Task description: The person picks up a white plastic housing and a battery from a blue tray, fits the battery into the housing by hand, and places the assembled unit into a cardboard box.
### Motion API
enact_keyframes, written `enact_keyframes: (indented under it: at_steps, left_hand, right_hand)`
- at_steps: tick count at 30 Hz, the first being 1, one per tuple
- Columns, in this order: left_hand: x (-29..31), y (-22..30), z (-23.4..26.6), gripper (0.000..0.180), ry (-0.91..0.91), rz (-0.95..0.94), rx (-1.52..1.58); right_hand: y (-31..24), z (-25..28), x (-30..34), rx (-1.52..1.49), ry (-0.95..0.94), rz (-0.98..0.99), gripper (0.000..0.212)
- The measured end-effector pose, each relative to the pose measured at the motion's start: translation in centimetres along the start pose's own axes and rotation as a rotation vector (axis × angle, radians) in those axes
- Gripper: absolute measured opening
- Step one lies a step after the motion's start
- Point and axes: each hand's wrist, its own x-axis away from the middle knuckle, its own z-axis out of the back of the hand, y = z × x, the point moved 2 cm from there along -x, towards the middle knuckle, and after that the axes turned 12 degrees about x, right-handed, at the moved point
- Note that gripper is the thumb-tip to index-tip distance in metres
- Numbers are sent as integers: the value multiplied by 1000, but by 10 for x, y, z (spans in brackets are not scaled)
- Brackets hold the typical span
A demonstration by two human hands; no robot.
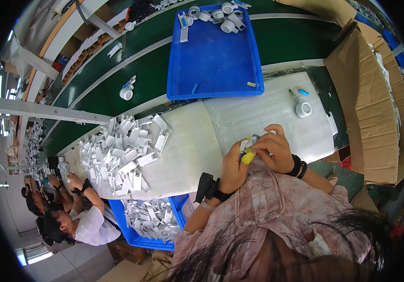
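Observation:
My left hand (234, 168) and my right hand (277, 151) meet over the near edge of the pale mat, fingers closed together. Between them is a small white-and-grey plastic part (250, 142), mostly covered by the fingers. Something bright yellow (247, 158) sits at the left thumb; whether it is a finger cover or a piece of the part, I cannot tell. Beyond my right hand, a round white fan head (304, 109) with a grille lies on the mat, a small blue cylinder (303, 92) wired to it. Dark bands circle both wrists.
A blue tray (215, 61) with several white fan units lies across the far side. Loose white plastic pieces (127, 152) are heaped on the left, above a blue crate (179, 211) of similar pieces. An open cardboard box (359, 103) stands right. Co-workers (87, 225) sit further left.

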Motion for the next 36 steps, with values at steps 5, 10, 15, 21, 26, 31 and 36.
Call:
enact_keyframes:
  at_steps: [5,10,15,21,26,31,36]
  left_hand:
    - [0,3,1,31,-19,8,-15]
    - [-1,9,3,40,-28,261,116]
    - [1,8,4,49,-46,148,91]
    - [0,7,4,52,-66,139,65]
    - [0,7,5,52,-73,101,35]
    - [0,11,4,50,-90,125,26]
    - [1,10,4,48,-85,151,52]
  right_hand:
    - [-1,-2,1,23,2,5,19]
    - [-2,-4,-2,5,32,-20,20]
    - [-1,0,0,9,63,49,18]
    - [1,-1,3,1,75,39,18]
    - [0,0,2,12,65,54,16]
    - [-1,1,2,15,74,62,16]
    - [-1,0,1,16,70,57,16]
